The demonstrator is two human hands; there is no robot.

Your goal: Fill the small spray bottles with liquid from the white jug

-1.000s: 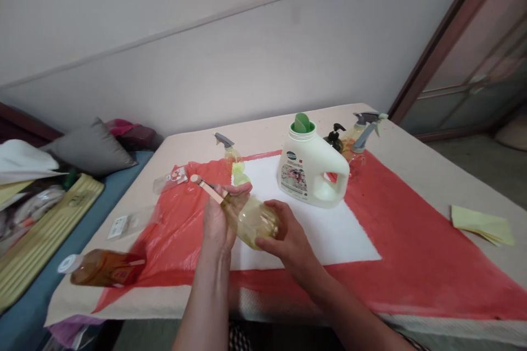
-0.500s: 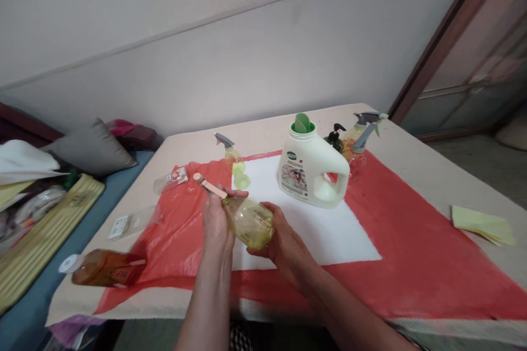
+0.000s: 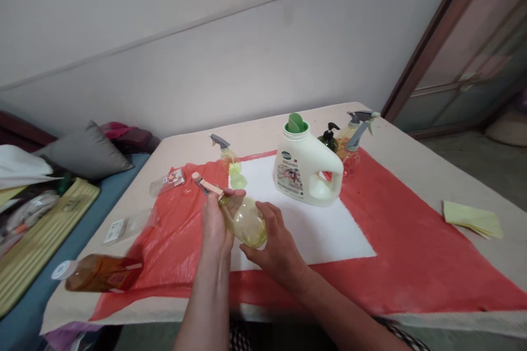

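Observation:
A clear yellowish spray bottle [image 3: 246, 224] with a pink trigger head lies tilted between my two hands, its head pointing up and left. My left hand [image 3: 216, 222] is closed around the bottle's neck. The fingers and thumb of my right hand [image 3: 274, 238] curve around its base end. Just beyond the hands stands a large white detergent jug [image 3: 304, 170] with a green cap [image 3: 295, 122] in its mouth. A second spray bottle [image 3: 227, 154] with a grey trigger stands behind my left hand, close to a pale yellow-green round object [image 3: 237, 176].
A red sheet [image 3: 395, 247] and a white sheet [image 3: 349, 238] cover part of the table. A bottle of amber liquid [image 3: 101, 273] lies at the front left. Clear packages [image 3: 127, 227] lie on the left. A dark pump bottle [image 3: 329, 139] and more spray bottles [image 3: 352, 140] stand at the back right. Yellow cloths [image 3: 471, 218] lie at right.
My right hand has shifted around the bottle's base, its thumb now further apart from the fingers. The bottle has turned slightly in my hands. The whole view has shifted a little.

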